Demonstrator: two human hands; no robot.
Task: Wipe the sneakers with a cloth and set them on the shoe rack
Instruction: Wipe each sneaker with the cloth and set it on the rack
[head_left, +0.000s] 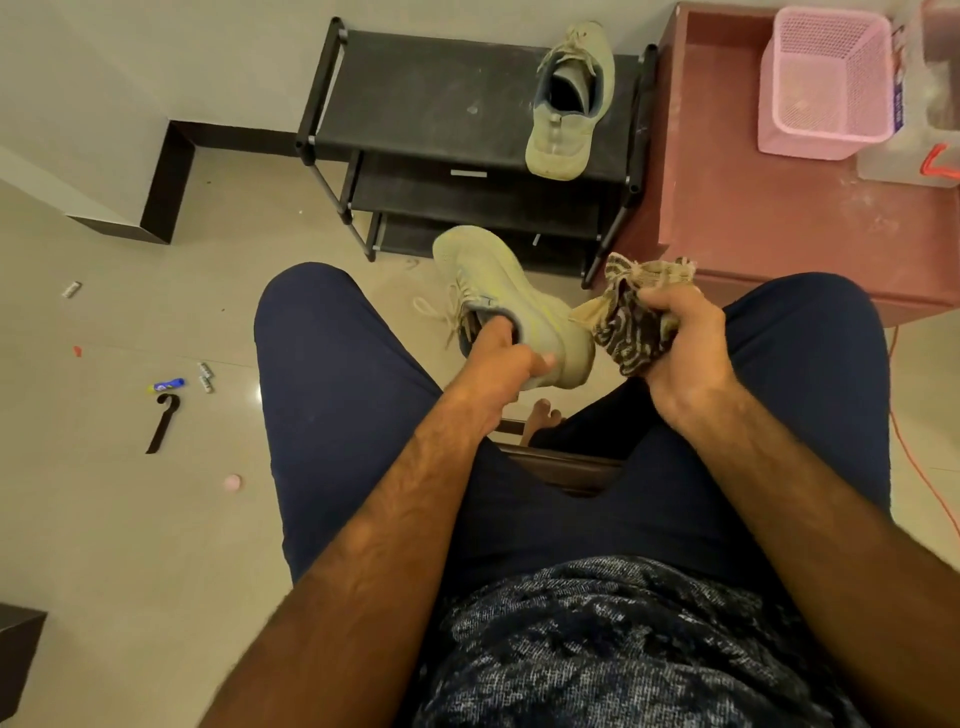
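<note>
A room in a home, seen from above by a seated person. Domestic evidence: a black three-tier shoe rack against a plain wall, carrying one worn sneaker; a pale tiled floor strewn with small household litter, including batteries, a blue tube and a black hook; a reddish surface beside the rack bearing a pink mesh basket; an orange cord trailing over the floor at right.
</note>
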